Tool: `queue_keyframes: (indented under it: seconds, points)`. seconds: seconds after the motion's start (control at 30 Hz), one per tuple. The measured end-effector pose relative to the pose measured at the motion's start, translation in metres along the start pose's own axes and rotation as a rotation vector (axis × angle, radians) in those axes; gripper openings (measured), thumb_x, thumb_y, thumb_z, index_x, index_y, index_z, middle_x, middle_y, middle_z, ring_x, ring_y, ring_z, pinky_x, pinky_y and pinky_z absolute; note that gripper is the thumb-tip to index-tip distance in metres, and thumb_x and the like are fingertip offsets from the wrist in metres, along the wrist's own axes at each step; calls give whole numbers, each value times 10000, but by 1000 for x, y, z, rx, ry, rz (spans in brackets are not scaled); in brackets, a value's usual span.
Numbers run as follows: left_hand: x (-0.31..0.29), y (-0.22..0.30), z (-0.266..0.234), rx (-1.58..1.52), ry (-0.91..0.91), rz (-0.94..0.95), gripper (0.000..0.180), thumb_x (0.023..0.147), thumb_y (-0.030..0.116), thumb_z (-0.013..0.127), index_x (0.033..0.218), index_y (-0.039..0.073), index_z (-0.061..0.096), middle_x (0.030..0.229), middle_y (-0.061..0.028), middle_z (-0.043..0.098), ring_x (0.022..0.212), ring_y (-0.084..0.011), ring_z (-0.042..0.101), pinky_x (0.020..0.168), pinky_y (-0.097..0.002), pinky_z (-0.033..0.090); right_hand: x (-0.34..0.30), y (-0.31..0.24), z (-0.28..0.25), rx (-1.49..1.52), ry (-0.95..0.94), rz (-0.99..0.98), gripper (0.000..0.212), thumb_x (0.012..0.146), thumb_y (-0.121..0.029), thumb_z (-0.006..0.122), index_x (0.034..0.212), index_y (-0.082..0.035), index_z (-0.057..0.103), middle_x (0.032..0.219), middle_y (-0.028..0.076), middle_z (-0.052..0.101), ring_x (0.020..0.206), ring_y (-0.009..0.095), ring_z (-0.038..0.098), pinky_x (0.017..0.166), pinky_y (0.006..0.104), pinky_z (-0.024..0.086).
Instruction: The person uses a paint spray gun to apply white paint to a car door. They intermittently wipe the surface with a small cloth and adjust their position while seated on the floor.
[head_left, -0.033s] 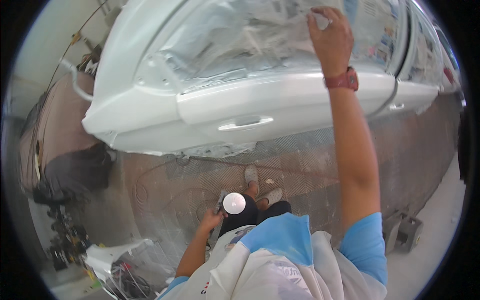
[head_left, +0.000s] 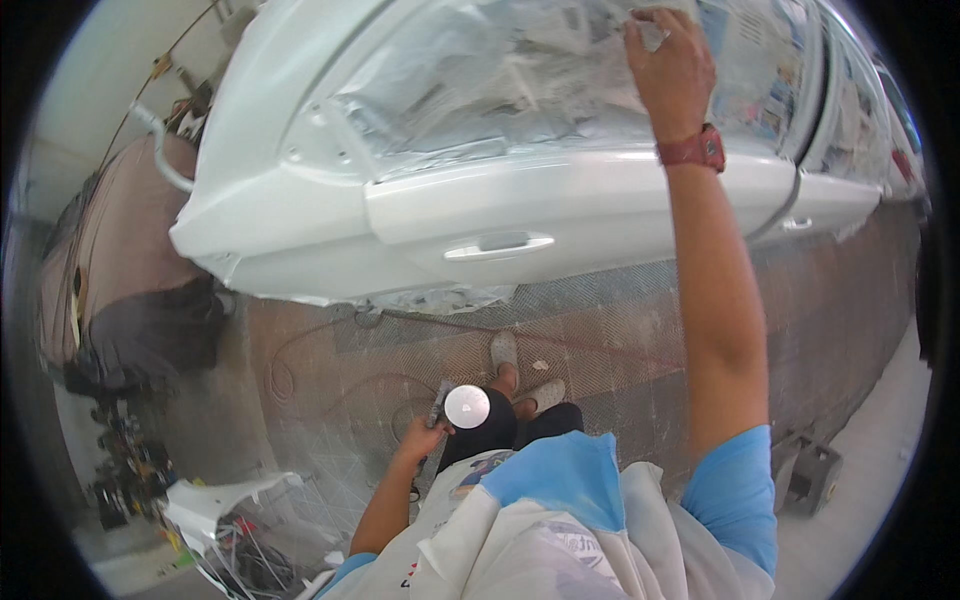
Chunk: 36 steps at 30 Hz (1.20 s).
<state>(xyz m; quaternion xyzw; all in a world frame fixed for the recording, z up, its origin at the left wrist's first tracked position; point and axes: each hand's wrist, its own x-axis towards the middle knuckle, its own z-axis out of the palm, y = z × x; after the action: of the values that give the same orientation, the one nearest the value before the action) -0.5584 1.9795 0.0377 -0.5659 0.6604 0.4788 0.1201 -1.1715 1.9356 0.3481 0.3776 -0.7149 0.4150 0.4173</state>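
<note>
Down by my thigh, my left hand [head_left: 424, 440] is wrapped round the grip of a spray gun [head_left: 440, 403], whose round white-topped cup [head_left: 467, 407] faces up. My right arm reaches far out over a white car door [head_left: 580, 205]. At its end, my right hand [head_left: 675, 75] is held against or just above the masked window [head_left: 500, 85], fingers curled and thumb drawn toward them. Whatever may be between those fingertips is too small to make out. Crinkled clear film and paper, dusted whitish, cover the glass.
A covered brownish bulk [head_left: 135, 230] stands left of the car. A hose [head_left: 420, 322] runs over the patterned floor near my feet. At lower left lie a white panel [head_left: 215, 505] and dark clutter [head_left: 130, 455]; a grey boxy object [head_left: 808, 475] sits at right.
The whole view has shifted slightly, so the car sits a little farther right and higher. My right hand keeps nearly the same pose; the left still holds the spray gun.
</note>
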Motion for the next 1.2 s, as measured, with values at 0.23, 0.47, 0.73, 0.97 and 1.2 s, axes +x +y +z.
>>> queue_keyframes:
  seconds: [0.23, 0.47, 0.73, 0.97, 1.2]
  points:
    - [-48, -59, -7, -86, 250, -199, 467, 1001, 389, 741, 1010, -77, 761, 983, -235, 789, 1026, -332, 751, 976, -472, 534, 28, -25, 23, -150, -128, -130, 65, 836, -83, 698, 855, -44, 746, 1029, 180, 668, 990, 415, 628, 877, 518, 516]
    - [-53, -125, -22, -280, 189, -278, 671, 1002, 516, 737, 1042, -153, 706, 920, -167, 766, 856, -243, 697, 790, -420, 532, 17, -38, 18, -266, -277, -226, 158, 873, -176, 764, 939, -32, 761, 1190, 231, 658, 1112, 443, 611, 961, 532, 505]
    - [-51, -50, -119, -574, 73, -98, 575, 971, 569, 767, 934, 6, 655, 760, -7, 593, 611, -116, 440, 580, -295, 375, -208, -144, -100, 305, -409, 377, 344, 949, -256, 808, 1183, -17, 728, 1154, 188, 733, 1083, 346, 708, 969, 436, 546]
    - [-16, -26, -210, -647, -188, 323, 711, 957, 705, 693, 1197, 54, 534, 957, -2, 527, 785, -107, 472, 696, -279, 430, -394, -389, -168, 853, -1275, 737, 588, 976, -360, 788, 1419, -13, 622, 1328, 224, 674, 1127, 347, 703, 993, 430, 559]
    - [-12, -12, -238, -732, -655, 477, 1054, 996, 869, 270, 1545, -19, 407, 1398, -132, 561, 1238, -250, 546, 1093, -394, 442, -416, -522, -116, 893, -741, 832, 650, 1072, -334, 669, 1550, 51, 453, 1481, 266, 588, 1331, 356, 616, 1142, 445, 466]
